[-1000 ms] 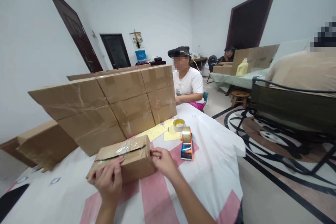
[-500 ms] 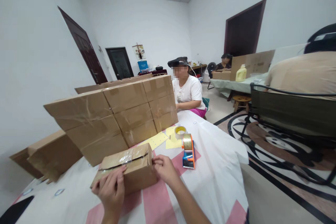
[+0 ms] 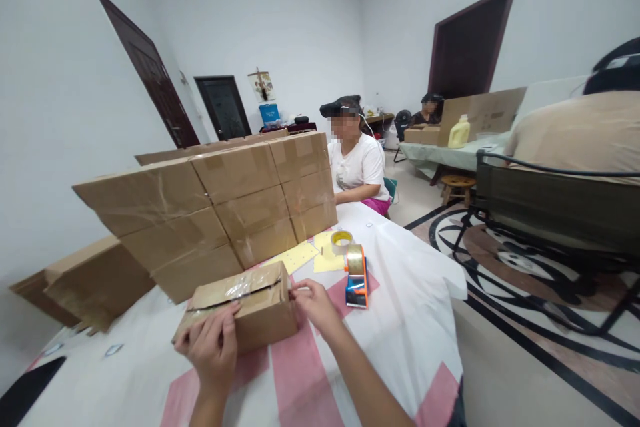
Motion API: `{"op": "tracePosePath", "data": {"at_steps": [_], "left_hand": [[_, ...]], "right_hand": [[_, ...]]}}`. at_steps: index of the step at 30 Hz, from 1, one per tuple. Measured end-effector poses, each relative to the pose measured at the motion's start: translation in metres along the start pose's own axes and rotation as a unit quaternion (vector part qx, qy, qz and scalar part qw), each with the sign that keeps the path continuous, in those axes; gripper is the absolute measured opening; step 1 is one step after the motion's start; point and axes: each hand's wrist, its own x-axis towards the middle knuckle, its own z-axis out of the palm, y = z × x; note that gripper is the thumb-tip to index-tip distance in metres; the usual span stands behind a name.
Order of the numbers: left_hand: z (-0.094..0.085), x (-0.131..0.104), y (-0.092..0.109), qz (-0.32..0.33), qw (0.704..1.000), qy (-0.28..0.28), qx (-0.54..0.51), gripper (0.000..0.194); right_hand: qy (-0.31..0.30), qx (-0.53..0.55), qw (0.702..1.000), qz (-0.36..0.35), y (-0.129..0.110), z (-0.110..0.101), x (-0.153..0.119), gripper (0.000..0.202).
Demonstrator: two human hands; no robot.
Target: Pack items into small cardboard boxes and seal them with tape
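A small cardboard box [image 3: 265, 317] with clear tape over its top seam lies on the cloth-covered table, and a dark gap runs along that seam. My left hand [image 3: 213, 340] rests on the near left part of the box, fingers bent over its top edge and somewhat spread. At the box's right end is my right hand [image 3: 313, 303], its thumb and fingertips pinched together against the side; what lies between them is too small to make out. Right of it lies a tape dispenser [image 3: 357, 277] in blue and orange, beside a loose tape roll [image 3: 342, 241].
Stacked cardboard boxes [image 3: 250, 203] form a wall behind the small box. More cardboard [image 3: 100, 280] leans at the left. A dark flat object [image 3: 30, 390] lies at the table's [image 3: 405, 320] left corner. A person [image 3: 357, 170] sits across; others are at the right.
The whole view has shifted slightly, so things appear higher in the picture. My right hand's fingers have moved a little at the box's end. My left hand stays on the box.
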Motion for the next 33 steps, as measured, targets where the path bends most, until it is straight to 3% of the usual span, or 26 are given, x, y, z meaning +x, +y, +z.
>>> {"op": "tracePosePath", "data": {"at_steps": [9, 26, 33], "left_hand": [[0.0020, -0.0007, -0.0018, 0.010, 1.000, 0.009, -0.003, 0.021], [0.0031, -0.0064, -0.0039, -0.034, 0.999, -0.014, -0.013, 0.023], [0.0007, -0.0017, -0.0003, -0.015, 1.000, -0.009, -0.005, 0.022]], "right_hand": [[0.006, -0.009, 1.000, 0.013, -0.0040, -0.0026, 0.0010, 0.020], [0.006, 0.000, 1.000, 0.010, 0.0006, -0.0039, 0.0014, 0.019], [0.006, -0.007, 1.000, 0.003, 0.0002, -0.0038, 0.0017, 0.019]]}}
